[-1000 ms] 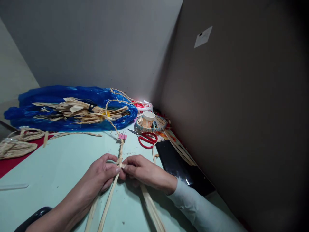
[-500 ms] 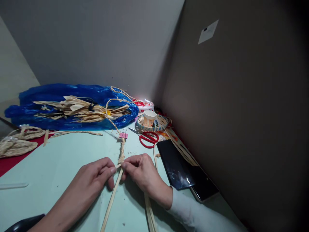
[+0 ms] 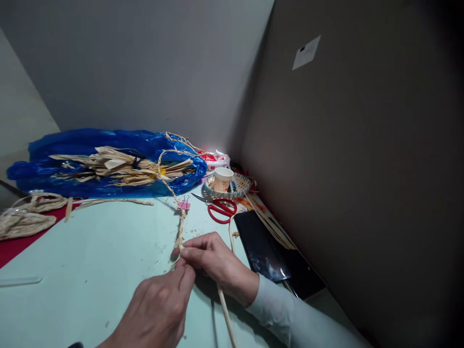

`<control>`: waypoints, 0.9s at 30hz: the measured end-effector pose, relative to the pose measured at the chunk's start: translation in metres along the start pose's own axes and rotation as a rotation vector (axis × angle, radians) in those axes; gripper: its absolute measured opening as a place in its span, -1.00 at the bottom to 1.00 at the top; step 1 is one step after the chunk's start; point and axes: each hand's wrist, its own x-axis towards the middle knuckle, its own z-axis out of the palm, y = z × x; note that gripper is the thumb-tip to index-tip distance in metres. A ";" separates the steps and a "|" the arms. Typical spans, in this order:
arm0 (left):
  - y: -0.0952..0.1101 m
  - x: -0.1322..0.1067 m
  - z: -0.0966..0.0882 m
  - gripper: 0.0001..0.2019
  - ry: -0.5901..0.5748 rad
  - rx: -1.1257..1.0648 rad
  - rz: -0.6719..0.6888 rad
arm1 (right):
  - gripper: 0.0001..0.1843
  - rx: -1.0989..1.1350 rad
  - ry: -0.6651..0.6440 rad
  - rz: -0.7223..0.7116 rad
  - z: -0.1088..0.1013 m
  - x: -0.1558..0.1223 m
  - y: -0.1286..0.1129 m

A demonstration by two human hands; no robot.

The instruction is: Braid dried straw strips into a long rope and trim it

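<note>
A braid of pale dried plant strips (image 3: pixel 181 227) runs toward me from a pink binder clip (image 3: pixel 183 206). My right hand (image 3: pixel 213 256) pinches the near end of the braid between thumb and fingers. Just below, my left hand (image 3: pixel 163 299) is closed at the strips hanging from that end; its fingertips are partly hidden, and a thin strip shows beside them. Another pale strip (image 3: pixel 226 316) trails from under my right hand to the bottom edge. Past the clip, the finished braid rises onto the blue plastic bag (image 3: pixel 90 140).
Dried strips (image 3: pixel 123 164) lie bundled on the bag. Red-handled scissors (image 3: pixel 222 211), a woven basket (image 3: pixel 241 186) with a paper cup (image 3: pixel 223 180), and a dark tablet-like slab (image 3: pixel 259 246) stand at right, beside the wall. Woven soles (image 3: pixel 27 227) lie at left.
My left hand has moved right and toward me, turning over near my right fingertips. The strip that stretched down between the hands is now mostly hidden. My right hand keeps its pinch.
</note>
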 end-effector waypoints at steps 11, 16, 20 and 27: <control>-0.042 0.026 -0.007 -0.70 -0.104 -1.239 -0.479 | -0.72 -0.128 -0.013 -0.170 0.004 0.001 0.008; -0.032 0.029 -0.003 -0.59 -0.048 -1.316 -0.664 | -0.71 -0.735 0.105 -0.334 0.004 -0.012 -0.003; -0.028 0.028 -0.009 -0.69 0.042 -1.072 -0.671 | -0.69 -1.144 0.197 -0.291 0.008 -0.023 -0.014; -0.032 0.024 -0.005 -0.72 0.113 -0.926 -0.582 | -0.68 -1.273 0.205 -0.187 0.012 -0.025 -0.013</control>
